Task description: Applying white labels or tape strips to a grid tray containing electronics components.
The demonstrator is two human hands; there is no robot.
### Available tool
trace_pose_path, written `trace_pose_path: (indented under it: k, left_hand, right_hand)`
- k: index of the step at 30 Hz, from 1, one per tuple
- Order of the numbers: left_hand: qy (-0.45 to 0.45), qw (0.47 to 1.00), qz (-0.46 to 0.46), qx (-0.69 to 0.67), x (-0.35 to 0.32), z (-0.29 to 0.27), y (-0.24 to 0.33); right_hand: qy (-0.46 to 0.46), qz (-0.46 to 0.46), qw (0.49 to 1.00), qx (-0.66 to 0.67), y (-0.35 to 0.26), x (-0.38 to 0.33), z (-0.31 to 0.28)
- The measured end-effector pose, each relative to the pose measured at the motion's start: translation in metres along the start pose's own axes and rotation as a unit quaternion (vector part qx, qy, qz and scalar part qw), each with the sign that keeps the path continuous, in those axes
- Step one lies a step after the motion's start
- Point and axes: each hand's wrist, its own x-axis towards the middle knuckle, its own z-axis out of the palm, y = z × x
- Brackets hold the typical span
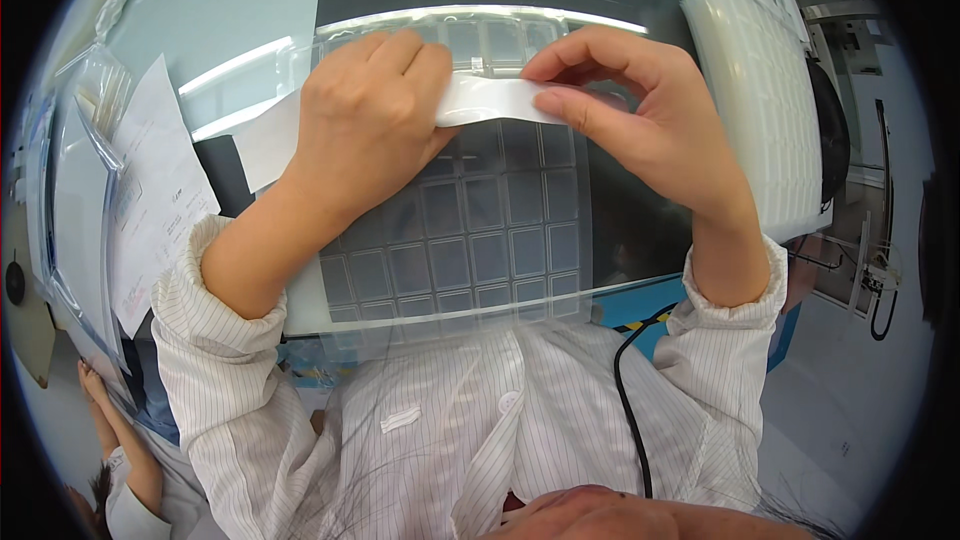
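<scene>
A white glossy strip (490, 100), like paper or label backing, stretches between my two hands. My left hand (375, 100) is closed in a fist around it, and a wider white end (268, 143) sticks out on the far side of that wrist. Thumb and index finger of my right hand (620, 100) pinch the strip's right end. Below both hands lies a clear plastic tray (445, 265) with rows of square pockets. Just above the strip shows a small pale piece (478, 65), too small to name. My left fingertips are hidden.
Under the tray is a dark mat (640, 190) on a pale table (240, 10). A tall stack of clear pocketed trays (765, 110) stands at the right. Written sheets (160, 200) and plastic bags (85, 170) lie left. A black cable (625, 370) hangs in front; another person's hands (95, 385) show lower left.
</scene>
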Motion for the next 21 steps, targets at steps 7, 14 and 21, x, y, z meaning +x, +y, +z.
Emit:
trace_pose_path:
  k: [7,14,21]
  left_hand:
    - [-0.029,0.999,-0.021,-0.005,-0.005,-0.008,0.008]
    - [-0.126,0.987,-0.011,-0.102,-0.009,-0.007,0.033]
    - [-0.121,0.986,-0.002,-0.117,-0.011,0.006,0.029]
  right_hand:
    - [-0.013,-0.109,0.994,-0.019,0.012,0.0,-0.005]
    - [-0.008,-0.03,0.996,-0.081,0.047,0.029,-0.01]
    - [-0.035,-0.026,0.995,-0.086,0.049,0.038,-0.002]
